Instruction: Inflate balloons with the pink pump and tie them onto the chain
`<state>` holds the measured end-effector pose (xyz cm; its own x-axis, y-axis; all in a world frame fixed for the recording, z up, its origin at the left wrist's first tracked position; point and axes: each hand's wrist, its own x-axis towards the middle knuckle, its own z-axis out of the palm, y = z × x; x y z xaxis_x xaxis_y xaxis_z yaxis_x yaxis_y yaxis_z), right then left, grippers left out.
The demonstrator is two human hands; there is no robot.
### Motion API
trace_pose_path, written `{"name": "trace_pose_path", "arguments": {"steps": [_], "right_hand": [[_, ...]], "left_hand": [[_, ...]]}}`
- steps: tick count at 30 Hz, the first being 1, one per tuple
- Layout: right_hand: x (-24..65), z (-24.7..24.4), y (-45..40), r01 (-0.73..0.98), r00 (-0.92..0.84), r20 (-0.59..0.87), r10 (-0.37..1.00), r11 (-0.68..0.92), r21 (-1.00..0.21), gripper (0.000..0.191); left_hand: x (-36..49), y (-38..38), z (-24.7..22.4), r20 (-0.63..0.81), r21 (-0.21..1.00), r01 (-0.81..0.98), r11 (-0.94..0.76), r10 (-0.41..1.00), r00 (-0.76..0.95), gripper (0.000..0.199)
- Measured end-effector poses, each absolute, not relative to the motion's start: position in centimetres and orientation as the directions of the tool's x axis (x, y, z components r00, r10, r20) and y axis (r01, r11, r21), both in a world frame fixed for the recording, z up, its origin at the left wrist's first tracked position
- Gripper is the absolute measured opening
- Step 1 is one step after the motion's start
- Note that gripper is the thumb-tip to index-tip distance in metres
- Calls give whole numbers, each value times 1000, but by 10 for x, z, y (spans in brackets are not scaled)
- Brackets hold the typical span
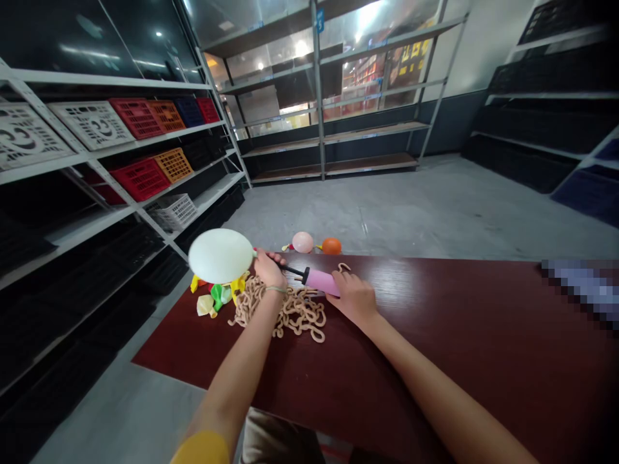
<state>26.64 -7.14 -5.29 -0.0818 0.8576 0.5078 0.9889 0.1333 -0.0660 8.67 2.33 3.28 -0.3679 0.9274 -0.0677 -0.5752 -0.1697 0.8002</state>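
Note:
A pale mint-white balloon (221, 256), blown up, stands out to the left of my left hand (269, 267). That hand is closed around the black end of a balloon pump (323, 282), right by the balloon's neck; whether the fingers also pinch the neck, I cannot tell. My right hand (354, 296) wraps the far end of the pump's pink barrel. Between barrel and left hand, a black rod shows. Under my hands lies a heap of beige rope-like links (302, 312). Limp balloons (217, 298) in yellow, green and cream lie left of the heap.
A dark red table (435, 335) spans the front. Past its far edge are a pink balloon (303, 242) and an orange balloon (331, 245). Shelving with crates (140, 178) lines the left, and a metal rack (319, 129) stands behind. A blurred patch (587, 283) covers the table's right end.

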Motion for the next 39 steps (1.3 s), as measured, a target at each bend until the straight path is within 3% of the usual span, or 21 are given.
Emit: {"name": "trace_pose_path", "arguments": {"steps": [5,8,15,19,27,33,39], "right_hand": [[269,-52,-74,988,-75,515,854,133,-77,39],[267,-51,-75,983,-99,520,848,164,-81,37],[263,-51,-73,976,-118,551,826,199,-90,33],[263,-50,-72,983,-63,541,838,145,-110,31],[269,-52,-74,985,3,564,826,93,-142,41],[266,-50,-75,972,-109,530,841,203,-121,35],[266,-51,-72,962,-93,546,832,217,-168,33]], "left_hand": [[126,6,12,-62,796,-578,-180,926,-373,32],[108,14,19,-25,819,-547,-172,943,-332,31],[38,58,51,-47,831,-518,-204,902,-430,24],[55,58,51,-70,816,-531,-229,872,-485,28],[136,7,23,-31,779,-606,-164,954,-297,29],[79,29,39,-97,794,-583,-171,912,-399,26],[39,53,71,-72,773,-578,-261,869,-489,23]]}}
